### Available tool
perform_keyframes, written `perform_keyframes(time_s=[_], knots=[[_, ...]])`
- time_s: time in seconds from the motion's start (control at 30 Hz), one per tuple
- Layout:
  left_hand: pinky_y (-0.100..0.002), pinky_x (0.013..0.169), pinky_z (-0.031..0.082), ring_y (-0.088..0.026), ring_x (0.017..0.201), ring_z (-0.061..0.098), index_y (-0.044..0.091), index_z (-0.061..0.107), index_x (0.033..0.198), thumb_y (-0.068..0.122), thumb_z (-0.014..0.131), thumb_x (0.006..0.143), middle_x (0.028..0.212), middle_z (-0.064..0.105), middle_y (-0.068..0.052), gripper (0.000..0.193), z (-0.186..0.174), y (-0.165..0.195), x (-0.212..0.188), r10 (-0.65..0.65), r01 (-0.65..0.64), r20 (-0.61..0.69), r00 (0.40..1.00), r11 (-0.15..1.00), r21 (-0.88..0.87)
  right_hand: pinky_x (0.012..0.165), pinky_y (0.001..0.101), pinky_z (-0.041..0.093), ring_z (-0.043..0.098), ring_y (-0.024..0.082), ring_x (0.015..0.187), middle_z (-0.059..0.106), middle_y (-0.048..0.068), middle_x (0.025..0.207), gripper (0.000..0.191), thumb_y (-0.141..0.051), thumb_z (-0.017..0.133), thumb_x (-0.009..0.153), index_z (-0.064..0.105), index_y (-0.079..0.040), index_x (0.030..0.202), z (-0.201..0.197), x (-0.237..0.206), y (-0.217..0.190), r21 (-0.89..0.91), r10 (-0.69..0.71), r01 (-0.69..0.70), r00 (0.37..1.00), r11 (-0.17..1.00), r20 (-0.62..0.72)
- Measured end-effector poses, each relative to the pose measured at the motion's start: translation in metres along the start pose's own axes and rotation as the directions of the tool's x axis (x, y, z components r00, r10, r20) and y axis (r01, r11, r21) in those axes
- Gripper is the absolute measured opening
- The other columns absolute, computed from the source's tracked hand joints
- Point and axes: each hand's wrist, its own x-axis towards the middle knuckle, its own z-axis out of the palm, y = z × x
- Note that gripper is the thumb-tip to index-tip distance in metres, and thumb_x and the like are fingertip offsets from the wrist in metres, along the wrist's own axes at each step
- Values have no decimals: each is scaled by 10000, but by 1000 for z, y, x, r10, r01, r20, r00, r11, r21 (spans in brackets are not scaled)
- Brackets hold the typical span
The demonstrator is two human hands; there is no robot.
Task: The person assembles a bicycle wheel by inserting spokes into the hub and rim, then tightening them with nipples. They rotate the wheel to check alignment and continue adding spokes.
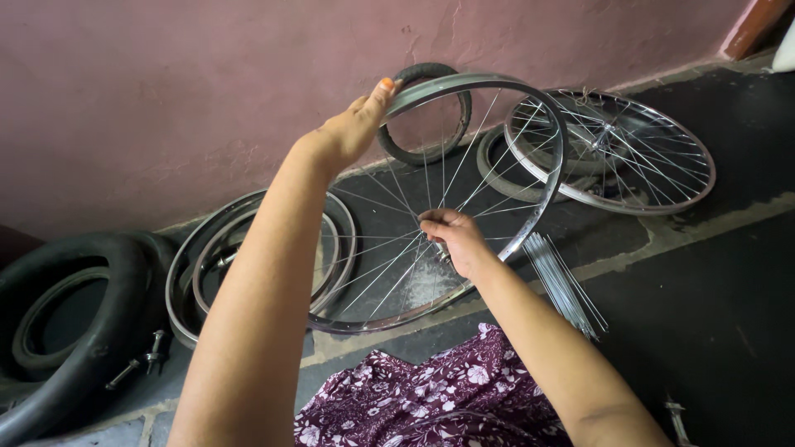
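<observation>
Fingers of the left hand (pixel 352 128) curl over the top edge of a bare metal wheel rim (pixel 542 132), held upright; right hand (pixel 457 240) pinches at the hub (pixel 439 251) where thin spokes cross. Rim smooth, curved, shiny. Loose spokes (pixel 563 281) lie bundled just right. Second spoked wheel (pixel 613 149) leans flat beyond; rubber tyres (pixel 74 314) and stacked rims (pixel 207 265) crowd the left; dark floor (pixel 712 298) open to the right

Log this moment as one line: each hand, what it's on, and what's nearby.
left hand: grips rim top | right hand: at hub, among spokes | wheel: upright | nearby: loose spokes, tyres
</observation>
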Motion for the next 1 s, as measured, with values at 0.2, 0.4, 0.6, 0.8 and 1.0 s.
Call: perform_keyframes(time_s=[0.2,0.4,0.6,0.8,1.0], knots=[[-504,1197,225,-312,1476,351,447,344,1548,720,100,910,1607,399,-14,736,6,17,-15,48,-39,-41,998,982,185,667,219,459,606,65,730,732,-15,866,157,-20,781,856,768,-78,1002,-7,1,-12,-28,93,-93,996,995,4],[-509,1187,286,-292,1441,413,500,334,1537,746,91,897,1578,436,60,727,13,27,-22,-6,19,-52,999,966,257,901,255,551,721,110,919,770,22,951,205,-4,760,841,762,-48,1041,-16,9,-21,-191,100,-91,994,977,37],[-510,1179,296,-287,1436,421,496,316,1540,765,80,893,1604,389,69,739,13,26,-20,17,-5,-45,999,966,257,931,282,537,718,134,942,769,43,962,225,-10,770,831,761,-39,1054,-19,10,-19,-175,117,-108,992,979,42],[-542,1180,281,-293,1430,433,480,306,1551,763,103,902,1599,403,56,736,11,25,-25,32,-18,-49,998,967,253,953,288,521,711,129,955,764,39,959,244,-32,801,815,763,-37,1056,-22,11,-22,-280,122,-110,992,954,25],[-578,1160,292,-305,1404,464,478,275,1566,753,114,909,1571,435,11,731,9,27,-29,18,-6,-43,999,966,259,983,297,510,712,136,968,773,45,983,238,-76,812,818,759,-40,1047,-21,10,-20,-239,98,-82,994,967,55]])
